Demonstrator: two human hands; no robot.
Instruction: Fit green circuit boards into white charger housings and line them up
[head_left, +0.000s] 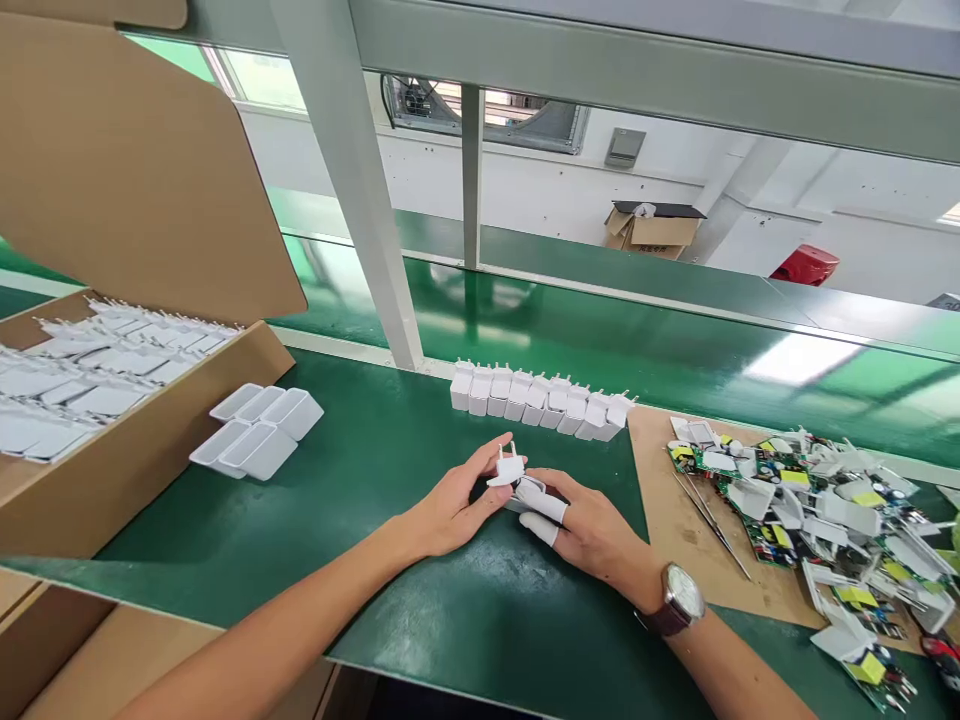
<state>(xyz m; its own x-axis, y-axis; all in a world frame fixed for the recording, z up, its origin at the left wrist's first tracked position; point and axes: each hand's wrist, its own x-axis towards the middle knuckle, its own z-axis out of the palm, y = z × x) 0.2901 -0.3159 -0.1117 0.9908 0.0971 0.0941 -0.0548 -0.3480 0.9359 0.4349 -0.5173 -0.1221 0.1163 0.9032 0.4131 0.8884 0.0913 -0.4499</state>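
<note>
Both my hands meet at the middle of the green bench. My left hand has its fingers curled around a white two-pin plug adapter, pins pointing up. My right hand, with white finger cots on two fingers and a wristwatch, pinches the same adapter from the right. Just beyond the hands, a row of finished white adapters stands on the bench.
A cardboard box full of white adapter shells sits at the left, with empty white housings beside it. A heap of circuit boards and tweezers lies on a brown mat at the right. A conveyor belt runs behind.
</note>
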